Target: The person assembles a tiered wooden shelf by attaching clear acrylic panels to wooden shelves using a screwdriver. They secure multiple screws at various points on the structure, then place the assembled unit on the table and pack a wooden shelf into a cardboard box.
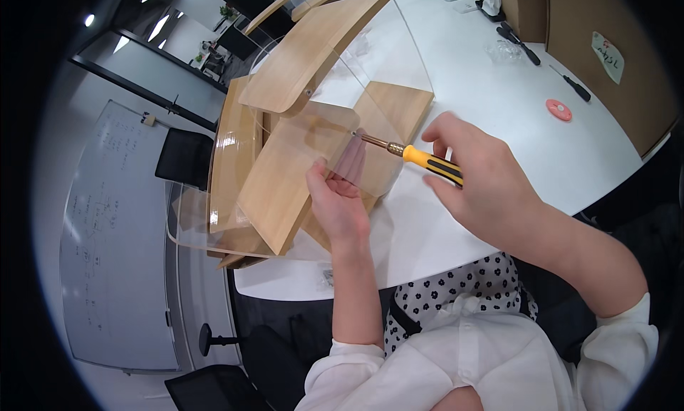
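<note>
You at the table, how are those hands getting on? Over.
Right hand loosely open around the yellow screwdriver. Left hand at the clear panel, fingers showing through. Screwdriver's tip at the panel; nothing seen blocking it.

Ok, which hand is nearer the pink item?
Right: the right hand is left of the pink item and closer to the body; the left hand is farther left, at a clear panel.
</note>
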Demonstrator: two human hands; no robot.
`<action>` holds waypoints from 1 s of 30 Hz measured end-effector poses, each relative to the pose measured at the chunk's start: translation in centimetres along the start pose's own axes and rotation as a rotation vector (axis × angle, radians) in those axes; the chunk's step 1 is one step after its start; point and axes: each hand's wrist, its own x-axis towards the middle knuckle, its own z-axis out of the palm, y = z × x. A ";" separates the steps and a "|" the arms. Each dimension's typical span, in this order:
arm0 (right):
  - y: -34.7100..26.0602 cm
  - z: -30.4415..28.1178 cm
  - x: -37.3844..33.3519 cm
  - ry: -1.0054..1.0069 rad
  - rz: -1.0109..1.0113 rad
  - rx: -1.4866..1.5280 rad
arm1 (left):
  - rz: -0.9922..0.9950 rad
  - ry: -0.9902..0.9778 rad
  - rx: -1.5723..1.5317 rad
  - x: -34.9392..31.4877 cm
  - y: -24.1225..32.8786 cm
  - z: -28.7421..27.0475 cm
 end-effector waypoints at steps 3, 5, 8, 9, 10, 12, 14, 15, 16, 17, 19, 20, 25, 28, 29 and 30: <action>-1.0 -1.6 0.6 -0.075 -0.678 -0.748 | -0.001 0.022 -0.043 0.3 -0.3 -0.6; -0.8 -1.5 0.6 -0.066 -0.748 -0.878 | -0.028 -0.051 -0.084 0.6 -0.6 -1.2; -0.8 -1.5 0.6 -0.103 -0.587 -0.732 | -0.027 -0.039 -0.088 0.8 -0.5 -1.2; -0.7 -1.3 0.5 -0.085 -0.479 -0.606 | -0.023 -0.067 -0.077 0.6 -0.5 -1.2; -0.7 -1.2 0.5 -0.066 -0.371 -0.481 | -0.020 -0.096 -0.067 0.5 -0.3 -1.1; -0.9 -1.1 0.8 -0.081 0.258 0.182 | -0.011 -0.048 -0.044 0.4 -0.4 -1.1; -0.4 -1.2 1.1 -0.164 0.792 0.767 | -0.005 0.045 -0.034 0.5 -0.6 -1.6; -0.1 -1.2 0.8 -0.152 0.879 0.937 | -0.007 0.053 -0.042 0.7 -0.8 -1.6; 0.2 -0.9 0.2 -0.140 0.964 1.109 | -0.012 0.002 -0.067 1.1 -1.0 -2.0; 0.3 -0.8 -0.1 -0.126 1.046 1.283 | -0.016 -0.048 -0.092 1.3 -1.1 -2.1; 0.6 -1.0 0.1 -0.159 1.049 1.335 | 0.012 0.001 -0.031 1.2 -1.1 -1.2; 0.8 -1.4 0.3 -0.201 1.035 1.337 | 0.026 0.026 -0.002 1.0 -1.0 -0.8; 0.3 -0.1 0.5 -0.069 0.134 0.014 | -0.003 -0.088 -0.014 0.9 -0.2 -0.6; 0.1 -1.6 1.4 -0.070 -0.573 -0.748 | -0.008 -0.004 -0.061 1.4 -0.9 -1.2; 0.1 -1.4 1.4 -0.071 -0.622 -0.826 | -0.004 0.052 -0.074 1.5 -1.2 -1.3; 0.1 -1.3 1.2 -0.071 -0.671 -0.906 | 0.000 0.038 -0.075 1.6 -1.4 -1.2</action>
